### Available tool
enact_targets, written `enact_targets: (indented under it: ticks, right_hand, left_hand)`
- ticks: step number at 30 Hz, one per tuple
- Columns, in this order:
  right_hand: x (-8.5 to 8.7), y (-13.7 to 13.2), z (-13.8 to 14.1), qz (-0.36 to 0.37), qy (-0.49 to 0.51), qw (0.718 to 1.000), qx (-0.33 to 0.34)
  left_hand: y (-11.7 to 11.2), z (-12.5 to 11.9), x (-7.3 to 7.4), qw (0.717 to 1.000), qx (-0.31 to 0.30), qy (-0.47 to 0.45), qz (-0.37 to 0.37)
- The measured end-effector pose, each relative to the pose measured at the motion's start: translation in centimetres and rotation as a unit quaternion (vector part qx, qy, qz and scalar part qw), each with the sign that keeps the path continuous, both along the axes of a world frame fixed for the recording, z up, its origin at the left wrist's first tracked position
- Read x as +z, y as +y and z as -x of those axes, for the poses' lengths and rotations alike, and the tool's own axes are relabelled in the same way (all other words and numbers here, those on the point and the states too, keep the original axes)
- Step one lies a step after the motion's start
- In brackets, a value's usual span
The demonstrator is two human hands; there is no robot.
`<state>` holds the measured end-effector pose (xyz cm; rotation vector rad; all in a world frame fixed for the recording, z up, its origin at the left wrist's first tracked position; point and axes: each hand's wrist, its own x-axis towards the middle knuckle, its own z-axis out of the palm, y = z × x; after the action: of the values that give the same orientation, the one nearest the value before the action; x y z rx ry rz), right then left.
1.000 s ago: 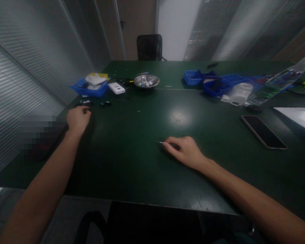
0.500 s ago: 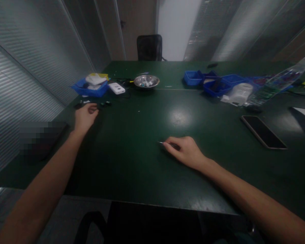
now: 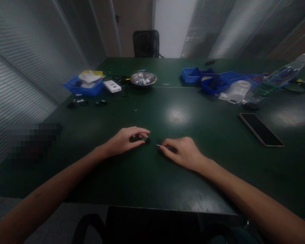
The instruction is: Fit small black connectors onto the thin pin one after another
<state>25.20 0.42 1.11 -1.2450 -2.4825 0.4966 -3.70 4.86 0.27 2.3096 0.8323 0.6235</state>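
Note:
Near the middle of the green table, my left hand is closed around a small black piece with a green patch; its exact kind cannot be made out. To its right, my right hand rests on the tabletop. Between its thumb and fingers is a thin tool with a pointed metal tip and dark handle. The tip points left at the black piece, with a small gap between them. More of these small dark pieces lie at the far left of the table.
A blue basket with white and yellow contents, a white power bank and a steel bowl of small parts stand toward the back. Rightward are blue trays, a plastic bottle and a phone.
My left hand has come from the far left to the table's middle, bringing a small black-and-green piece. My right hand has stayed almost in place with its tool. The view has shifted slightly.

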Motion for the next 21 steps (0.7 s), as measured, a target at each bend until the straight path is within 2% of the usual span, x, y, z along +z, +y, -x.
enact_targets:
  ticks: [5,10,16,21]
  right_hand:
    - [-0.2,0.1,0.2,-0.021,-0.017,0.999,0.025]
    - [-0.4,0.2,0.4,-0.029,-0.033,0.999,0.03]
    - [-0.3,0.1,0.3,-0.025,-0.039,0.998,0.04]
    - [0.0,-0.1,0.3,-0.026,-0.044,0.998,0.047]
  left_hand:
    - [-0.9,-1.1,-0.6,0.998,-0.048,-0.014,0.025]
    - [-0.9,-1.1,-0.2,0.996,-0.077,-0.015,0.05]
    - [-0.2,-0.2,0.5,0.995,-0.072,-0.025,0.068]
    - [0.0,-0.3,0.5,0.995,-0.089,-0.019,0.038]
